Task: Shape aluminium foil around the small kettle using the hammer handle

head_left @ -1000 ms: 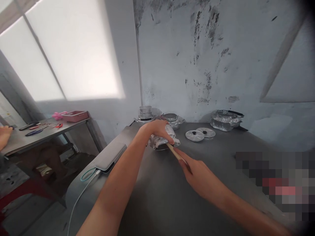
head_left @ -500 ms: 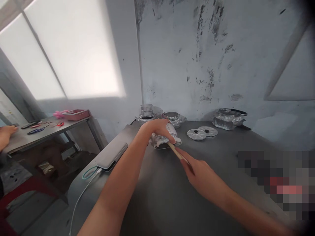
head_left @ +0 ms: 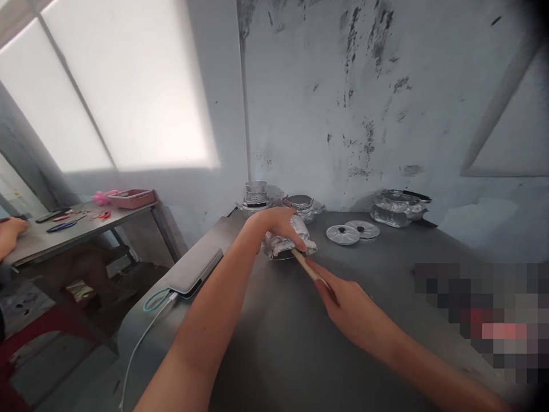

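Close to the table's middle is a small pan-like item covered in crumpled foil (head_left: 301, 228), its dark round edge showing underneath. My left hand (head_left: 278, 223) curls over the foil from above, thumb pressed down on the near side; its other fingers are partly hidden. A pale wooden handle (head_left: 309, 269) runs from the foil toward me. Around its near end my right hand (head_left: 347, 300) is closed. Whether the handle is fixed to the item cannot be seen.
Two round lids (head_left: 342, 234) lie to the right on the grey table (head_left: 274, 343). Foil-wrapped pots (head_left: 392, 212) stand along the wall. A white device (head_left: 195, 272) with a cable is at left. Another person's hand (head_left: 11, 234) rests on a side table with a pink tray (head_left: 132, 199).
Both of my hands keep the same hold and place. The view has shifted very slightly, and the other person's hand at far left has moved a little.
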The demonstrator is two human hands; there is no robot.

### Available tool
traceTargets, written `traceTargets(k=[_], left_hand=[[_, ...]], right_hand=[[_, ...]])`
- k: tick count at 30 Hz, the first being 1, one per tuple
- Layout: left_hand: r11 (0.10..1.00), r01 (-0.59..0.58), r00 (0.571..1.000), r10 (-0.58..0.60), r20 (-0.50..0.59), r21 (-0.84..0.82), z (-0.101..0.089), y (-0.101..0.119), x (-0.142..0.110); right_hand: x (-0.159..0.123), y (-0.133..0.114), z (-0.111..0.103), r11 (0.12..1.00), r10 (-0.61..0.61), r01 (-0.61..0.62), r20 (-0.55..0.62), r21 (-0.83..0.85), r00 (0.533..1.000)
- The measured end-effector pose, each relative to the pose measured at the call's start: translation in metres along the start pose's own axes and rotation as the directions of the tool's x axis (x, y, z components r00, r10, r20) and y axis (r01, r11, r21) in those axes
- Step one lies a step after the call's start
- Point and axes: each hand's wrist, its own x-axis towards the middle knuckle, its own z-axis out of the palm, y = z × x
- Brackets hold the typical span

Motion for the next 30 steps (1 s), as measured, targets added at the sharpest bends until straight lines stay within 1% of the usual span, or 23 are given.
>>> traceTargets(k=[3, 5, 11, 15, 18, 21, 25, 27, 30], left_hand=[[1.000, 0.000, 1.000, 0.000, -0.016, 0.018, 0.0001, 0.0011, 0.0004], [1.000, -0.003, 1.000, 0.003, -0.025, 0.024, 0.0007, 0.0013, 0.0010], [1.000, 0.000, 1.000, 0.000, -0.002, 0.001, 0.0007, -0.0006, 0.0008], [1.000, -0.013, 1.000, 0.013, 0.015, 0.010, -0.0004, -0.0015, 0.0006], [1.000, -0.018, 1.000, 0.018, 0.003, 0.022, 0.0000, -0.0012, 0.0008], [1.000, -0.013, 1.000, 0.013, -0.020, 0.017, 0.0005, -0.0009, 0.0001], [1.000, -0.015, 1.000, 0.015, -0.024, 0.013, -0.0003, 0.0004, -0.0028], [1.000, -0.018, 0.999, 0.019, -0.032, 0.013, -0.0009, 0.0017, -0.0044], [0.999, -0.029, 0.999, 0.030, -0.038, 0.012, -0.0011, 0.0034, -0.0062]], right_hand=[[0.0009, 0.0020, 0.0012, 1.000, -0.014, 0.014, 0.032, -0.009, 0.999], [0.0013, 0.0029, 0.0020, 1.000, -0.014, 0.014, 0.032, -0.003, 0.999], [-0.0008, 0.0005, 0.0015, 1.000, 0.022, -0.022, -0.023, 0.002, 0.999], [0.0000, 0.0028, 0.0027, 1.000, -0.024, 0.024, 0.009, 0.020, 1.000], [0.0014, 0.0054, 0.0041, 0.999, -0.040, 0.039, 0.022, 0.019, 0.999], [0.0016, 0.0052, 0.0042, 1.000, -0.024, 0.024, 0.003, 0.010, 1.000], [0.0004, 0.0035, 0.0024, 1.000, 0.012, -0.012, -0.028, 0.009, 1.000], [-0.0001, 0.0035, 0.0017, 1.000, 0.003, -0.002, -0.036, 0.023, 0.999], [-0.0008, 0.0041, 0.0013, 0.997, -0.036, 0.037, -0.015, 0.061, 0.999]])
